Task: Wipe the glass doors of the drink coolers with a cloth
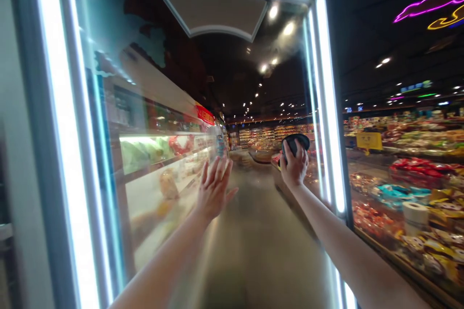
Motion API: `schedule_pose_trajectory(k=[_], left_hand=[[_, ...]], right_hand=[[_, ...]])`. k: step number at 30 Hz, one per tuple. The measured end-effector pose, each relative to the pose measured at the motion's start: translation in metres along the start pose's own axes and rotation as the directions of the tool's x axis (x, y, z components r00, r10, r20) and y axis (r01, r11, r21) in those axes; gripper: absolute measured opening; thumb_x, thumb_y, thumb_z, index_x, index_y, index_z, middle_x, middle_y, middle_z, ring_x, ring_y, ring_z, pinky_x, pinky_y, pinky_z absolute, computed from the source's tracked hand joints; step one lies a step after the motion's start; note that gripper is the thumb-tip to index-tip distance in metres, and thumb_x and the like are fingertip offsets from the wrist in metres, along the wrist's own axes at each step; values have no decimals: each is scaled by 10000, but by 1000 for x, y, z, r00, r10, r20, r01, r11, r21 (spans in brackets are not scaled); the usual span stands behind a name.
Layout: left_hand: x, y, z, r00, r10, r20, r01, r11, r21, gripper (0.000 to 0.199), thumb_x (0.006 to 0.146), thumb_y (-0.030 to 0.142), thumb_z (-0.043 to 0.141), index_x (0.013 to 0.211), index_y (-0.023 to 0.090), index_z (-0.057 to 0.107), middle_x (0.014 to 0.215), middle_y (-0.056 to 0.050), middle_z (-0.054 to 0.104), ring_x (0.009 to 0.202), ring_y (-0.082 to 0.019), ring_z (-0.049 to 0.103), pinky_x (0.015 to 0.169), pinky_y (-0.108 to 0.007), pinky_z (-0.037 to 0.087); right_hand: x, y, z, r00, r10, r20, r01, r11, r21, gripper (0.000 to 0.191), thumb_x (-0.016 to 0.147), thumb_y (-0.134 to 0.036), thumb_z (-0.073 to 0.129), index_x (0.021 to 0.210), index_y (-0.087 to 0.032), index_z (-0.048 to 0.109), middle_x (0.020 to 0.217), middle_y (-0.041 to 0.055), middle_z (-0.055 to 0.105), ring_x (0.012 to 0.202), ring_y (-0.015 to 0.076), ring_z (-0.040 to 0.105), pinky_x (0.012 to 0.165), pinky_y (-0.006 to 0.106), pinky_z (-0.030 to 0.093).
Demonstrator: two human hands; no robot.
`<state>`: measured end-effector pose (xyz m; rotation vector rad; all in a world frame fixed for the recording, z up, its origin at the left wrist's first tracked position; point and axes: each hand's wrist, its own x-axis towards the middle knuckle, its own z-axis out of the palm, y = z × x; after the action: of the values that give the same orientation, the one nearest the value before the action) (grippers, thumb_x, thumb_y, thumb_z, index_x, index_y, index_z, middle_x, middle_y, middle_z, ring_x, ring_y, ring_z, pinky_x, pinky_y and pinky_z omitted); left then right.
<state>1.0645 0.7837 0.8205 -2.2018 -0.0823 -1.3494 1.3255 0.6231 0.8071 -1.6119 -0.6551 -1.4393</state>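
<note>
A clear glass pane (250, 82) stands in front of me, with bright light strips along both sides. My left hand (214, 188) is raised near the middle of it, fingers spread and nothing in the palm. It seems to lie at the glass, though I cannot tell whether it touches. Farther right, my right hand (295, 161) has its fingers wrapped over a black rounded object (303, 142), held up at the pane. What kind of object it is does not show, since the hand covers much of it.
A glowing strip (61, 120) runs down the left frame, another strip (330, 106) down the right. Beyond the glass, lit store shelves (163, 149) line the left of an aisle floor (253, 251). Heaped packaged goods (420, 169) and a yellow sign (369, 140) are at right.
</note>
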Motion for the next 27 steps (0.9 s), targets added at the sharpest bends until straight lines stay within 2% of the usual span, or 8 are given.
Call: schedule_pose_trajectory(k=[4,7,9,12,15,21,24,27], left_hand=[[-2,-10,-5,1000,3,11,-2,1000,-10,881,943,481,577,1632,169,127,1641,-158,336,1555,-329,213,1283,-553,109],[-9,-17,-10,1000,9,14,-9,1000,-7,888,941,482,578,1633,167,119,1643,-159,333,1555,-330,214,1284,-548,113],[-16,-23,-14,1000,21,12,-21,1000,-6,899,940,489,580,1635,175,105,1646,-154,328,1556,-329,211,1286,-541,114],[-27,-33,-20,1000,19,0,-19,1000,6,890,946,483,575,1637,191,97,1647,-147,329,1557,-327,208,1289,-530,104],[-35,-39,-21,1000,-8,-3,8,1000,22,876,950,468,571,1638,194,101,1647,-144,331,1556,-331,208,1287,-535,112],[-45,-35,-16,998,-55,40,54,998,41,881,934,477,580,1632,167,140,1651,-141,324,1557,-328,210,1286,-537,135],[-54,-39,-20,997,-40,62,37,998,54,890,924,459,595,1631,166,141,1658,-128,313,1560,-321,202,1290,-527,131],[-68,-51,-29,996,-10,86,5,998,62,941,902,473,627,1636,183,113,1667,-120,292,1562,-323,194,1293,-527,120]], right_hand=[[-23,-53,-4,953,-270,140,261,962,76,529,960,-305,534,1480,-396,510,1606,44,397,1469,320,346,1190,563,315],[-57,-44,-18,843,-487,228,463,873,153,521,942,-290,567,1443,-432,544,1569,6,456,1457,287,375,1224,521,291],[-64,-20,-23,848,-479,225,459,878,137,496,941,-288,569,1420,-418,572,1550,10,476,1431,283,410,1213,518,320],[-45,3,-19,969,-227,97,223,974,48,479,957,-287,534,1430,-343,580,1572,62,437,1418,318,419,1161,548,387],[-17,-21,-6,1000,-21,-3,21,1000,22,499,969,-288,503,1466,-302,546,1599,96,389,1426,348,396,1137,588,393],[-55,-97,-13,886,-429,176,409,902,135,537,953,-272,563,1480,-365,517,1586,51,425,1463,304,361,1213,547,298],[-83,-79,-27,773,-603,195,567,796,215,571,936,-246,589,1481,-397,506,1548,30,479,1417,276,431,1229,529,291],[-75,-52,-24,837,-528,142,505,846,169,606,928,-233,593,1502,-390,479,1573,43,449,1410,305,443,1192,547,347]])
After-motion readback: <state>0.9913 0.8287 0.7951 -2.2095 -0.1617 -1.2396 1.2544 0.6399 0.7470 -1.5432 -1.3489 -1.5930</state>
